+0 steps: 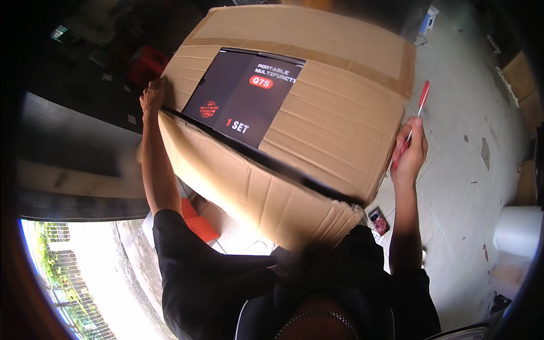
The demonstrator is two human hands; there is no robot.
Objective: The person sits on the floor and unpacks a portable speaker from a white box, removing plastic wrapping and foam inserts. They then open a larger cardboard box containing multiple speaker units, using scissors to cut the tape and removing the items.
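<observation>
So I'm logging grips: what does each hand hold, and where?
Left hand grips the cardboard box at its left edge; right hand steadies its right side, gripping a red-handled tool.

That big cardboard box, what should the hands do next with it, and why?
Probably set the cardboard box down first. The left hand grips one edge, while the right hand steadies the other side and also holds a red-handled tool. Brown tape is still across the top.

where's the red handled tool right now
In the head view, the slim red-handled tool is at the right, held in the right hand beside the right edge of the large brown cardboard box.
</observation>
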